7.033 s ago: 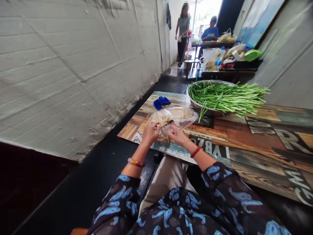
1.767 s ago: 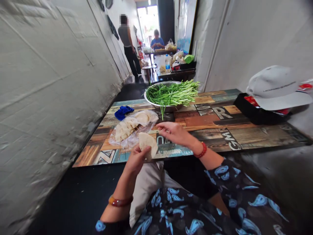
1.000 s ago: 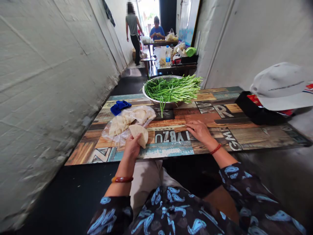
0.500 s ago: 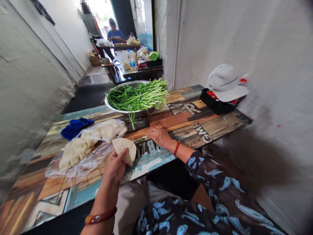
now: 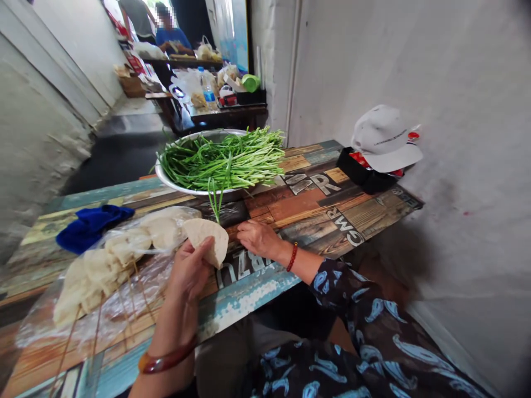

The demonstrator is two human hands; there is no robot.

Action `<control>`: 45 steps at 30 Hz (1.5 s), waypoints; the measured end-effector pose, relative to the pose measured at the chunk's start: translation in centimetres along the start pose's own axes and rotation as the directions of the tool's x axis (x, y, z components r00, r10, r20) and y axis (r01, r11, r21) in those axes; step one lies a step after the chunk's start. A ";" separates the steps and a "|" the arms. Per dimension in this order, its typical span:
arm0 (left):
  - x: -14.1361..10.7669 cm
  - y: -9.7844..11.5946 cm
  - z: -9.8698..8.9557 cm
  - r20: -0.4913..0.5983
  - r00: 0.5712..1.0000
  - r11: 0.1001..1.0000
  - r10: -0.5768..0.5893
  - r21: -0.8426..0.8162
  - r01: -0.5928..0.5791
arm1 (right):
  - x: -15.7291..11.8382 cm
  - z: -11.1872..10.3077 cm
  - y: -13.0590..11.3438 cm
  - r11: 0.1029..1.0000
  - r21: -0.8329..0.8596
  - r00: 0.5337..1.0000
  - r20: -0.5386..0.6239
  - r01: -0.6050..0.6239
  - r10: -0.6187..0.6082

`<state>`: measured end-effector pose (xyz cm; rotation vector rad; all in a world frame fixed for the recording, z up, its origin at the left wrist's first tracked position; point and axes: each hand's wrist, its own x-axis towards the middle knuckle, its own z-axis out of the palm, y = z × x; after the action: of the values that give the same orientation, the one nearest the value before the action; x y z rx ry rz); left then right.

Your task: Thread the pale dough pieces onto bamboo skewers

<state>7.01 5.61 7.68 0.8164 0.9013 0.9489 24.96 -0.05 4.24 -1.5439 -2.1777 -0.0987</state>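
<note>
Flatbread (image 5: pixel 211 240) above a lettered, wood-print table (image 5: pixel 249 298) (pale, scuffed walls (image 5: pixel 352 61) alongside).

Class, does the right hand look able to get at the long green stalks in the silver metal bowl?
Probably yes: the right hand is close by, nothing visible blocks the way, and some green stalks droop over the rim.

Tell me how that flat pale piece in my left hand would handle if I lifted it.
The flat pale piece looks thin, so probably light. Pinched by your left hand, it spreads without obvious drooping, suggesting mild stiffness. Its matte surface seems unlikely to slip.
</note>
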 end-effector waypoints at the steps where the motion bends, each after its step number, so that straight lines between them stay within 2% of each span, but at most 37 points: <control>1: 0.0 -0.1 -0.1 0.000 1.000 1.000 -0.004 -0.008 0.004 | 0.0 0.0 0.0 1.000 0.025 1.000 -0.022 0.004 -0.003; 4: -0.1 -0.2 -0.3 0.013 1.000 1.000 -0.016 -0.009 0.016 | -0.5 -0.3 0.3 0.992 0.125 0.986 -0.163 -0.014 0.034; 7: -0.6 -0.3 -0.3 0.069 0.996 0.998 -0.055 0.019 0.054 | -1.6 -1.4 1.1 0.977 0.190 0.937 -0.315 -0.095 0.152; 11: -1.0 -0.5 -0.7 0.086 0.996 0.999 -0.038 -0.011 0.039 | -4.0 -3.2 3.2 0.953 0.224 0.879 -0.388 -0.202 0.278; 13: -0.9 -0.7 -1.0 0.089 0.996 1.000 -0.021 -0.020 0.023 | -5.2 -4.0 4.2 0.950 0.183 0.870 -0.386 -0.253 0.306; 17: -0.8 -1.0 -1.5 0.125 0.992 0.999 -0.006 -0.039 0.011 | -8.0 -5.5 5.5 0.959 -0.049 0.937 -0.230 -0.280 0.262; 19: -0.9 -1.1 -1.6 0.155 0.988 0.999 -0.002 -0.034 0.007 | -9.9 -6.3 6.7 0.942 -0.173 0.952 -0.163 -0.287 0.260; 25: -1.3 -1.8 -1.9 0.356 0.932 0.998 -0.062 0.051 0.047 | -17.8 -8.2 13.0 0.829 -0.360 0.903 -0.216 -0.427 0.371; 28: -1.2 -2.0 -2.0 0.389 0.919 0.997 -0.062 0.074 0.036 | -20.1 -8.5 14.7 0.854 -0.314 0.909 -0.178 -0.415 0.377; 31: -1.1 -2.0 -2.1 0.392 0.919 0.996 -0.054 0.084 0.023 | -19.4 -7.9 14.1 0.891 -0.205 0.911 -0.174 -0.405 0.374; 38: -0.6 -1.7 -1.7 0.386 0.920 0.993 -0.066 0.119 0.021 | -14.5 -6.0 11.3 0.967 -0.037 0.962 -0.117 -0.254 0.248; 41: 0.0 -1.8 -1.4 0.369 0.926 0.984 -0.081 0.178 0.016 | -14.6 -6.3 11.4 0.969 -0.015 0.964 -0.103 -0.248 0.245; 45: 0.5 -1.8 -1.2 0.359 0.928 0.973 -0.103 0.228 0.020 | -16.3 -7.9 12.1 0.953 -0.092 0.957 -0.063 -0.288 0.283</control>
<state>6.64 5.63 5.50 1.1086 0.7045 0.6152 42.72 -12.36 2.11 -1.8755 -1.9144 -0.1520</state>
